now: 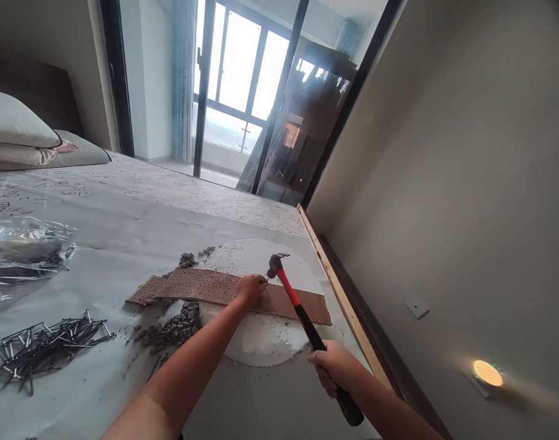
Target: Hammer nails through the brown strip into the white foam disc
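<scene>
My right hand (337,370) is wrapped round the black lower handle of a claw hammer (302,308) with a red upper shaft. The hammer's head is raised beside the fingertips of my left hand (252,290). That hand is closed in a pinch on a small dark nail (263,282), mostly hidden by the fingers, over a brown strip of board (288,304). Rows of small holes cover the board's left part; its right part looks plain. Under the board lies a round white slab (265,345), rough on top.
A pile of loose nails (50,345) lies at left, below a clear plastic bag (22,244). Grey gravel-like bits (178,327) are heaped beside the slab. A wooden rail (334,278) runs along the right edge near the wall. Pillows (18,122) rest at the far left.
</scene>
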Motion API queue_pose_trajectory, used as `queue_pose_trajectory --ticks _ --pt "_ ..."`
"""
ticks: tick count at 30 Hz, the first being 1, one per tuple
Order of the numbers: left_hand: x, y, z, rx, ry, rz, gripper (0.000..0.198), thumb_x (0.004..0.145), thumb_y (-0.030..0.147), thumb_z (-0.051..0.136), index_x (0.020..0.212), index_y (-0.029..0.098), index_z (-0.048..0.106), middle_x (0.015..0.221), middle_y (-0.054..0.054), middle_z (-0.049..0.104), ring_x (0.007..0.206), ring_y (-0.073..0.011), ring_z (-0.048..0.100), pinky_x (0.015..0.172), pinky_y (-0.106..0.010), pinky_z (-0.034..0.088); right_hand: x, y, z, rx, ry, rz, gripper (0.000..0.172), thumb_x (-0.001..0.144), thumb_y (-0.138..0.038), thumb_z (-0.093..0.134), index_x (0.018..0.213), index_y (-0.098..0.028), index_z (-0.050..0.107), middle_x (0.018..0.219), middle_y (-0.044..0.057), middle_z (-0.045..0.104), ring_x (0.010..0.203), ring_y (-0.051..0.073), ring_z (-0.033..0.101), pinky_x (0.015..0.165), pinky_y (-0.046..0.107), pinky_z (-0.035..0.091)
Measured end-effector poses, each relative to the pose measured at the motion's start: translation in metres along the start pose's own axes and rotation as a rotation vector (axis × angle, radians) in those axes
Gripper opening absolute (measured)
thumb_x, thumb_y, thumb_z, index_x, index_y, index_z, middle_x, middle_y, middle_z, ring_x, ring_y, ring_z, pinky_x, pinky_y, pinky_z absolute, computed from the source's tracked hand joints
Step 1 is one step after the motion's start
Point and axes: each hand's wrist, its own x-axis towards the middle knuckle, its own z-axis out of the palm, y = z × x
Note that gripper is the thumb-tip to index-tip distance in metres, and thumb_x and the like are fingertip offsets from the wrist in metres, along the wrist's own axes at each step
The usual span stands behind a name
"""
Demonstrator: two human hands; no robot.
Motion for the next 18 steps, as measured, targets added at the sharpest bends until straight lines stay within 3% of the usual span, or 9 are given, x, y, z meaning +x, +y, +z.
queue_pose_trajectory --ticks 5,12,18 --pt "0.001 0.001 0.000 0.012 -0.021 -0.027 0.023 0.078 0.029 0.055 0.090 0.022 0.073 0.097 -0.006 0.071 0.091 -0.0202 0.062 0.077 -0.027 0.040 -0.004 0.001 -0.004 0.004 0.063 -0.114 0.016 0.068 -0.024 0.049 0.065 -0.023 0.034 0.035 -0.012 0.030 0.027 0.005 0.025 0.029 0.020 0.021" --pt "0.001 0.000 0.001 0.017 -0.017 -0.002 0.017 0.071 0.022 0.056 0.075 0.019 0.072 0.087 -0.008 0.070 0.083 -0.0205 0.061 0.072 -0.027 0.040 0.009 0.017 0.000 -0.033 0.025 0.004 0.017 0.068 -0.016 0.047 0.064 -0.023 0.032 0.036 -0.013 0.030 0.026 0.006 0.025 0.029 0.020 0.022" --pt "0.003 -0.005 -0.007 -0.249 0.087 -0.041 0.023 0.066 0.020 0.053 0.087 0.017 0.063 0.082 -0.003 0.066 0.072 -0.0151 0.057 0.062 -0.024 0.039 -0.001 0.007 -0.005 -0.011 0.043 -0.162 0.016 0.074 -0.022 0.048 0.064 -0.022 0.036 0.036 -0.012 0.030 0.028 0.005 0.026 0.031 0.020 0.024"
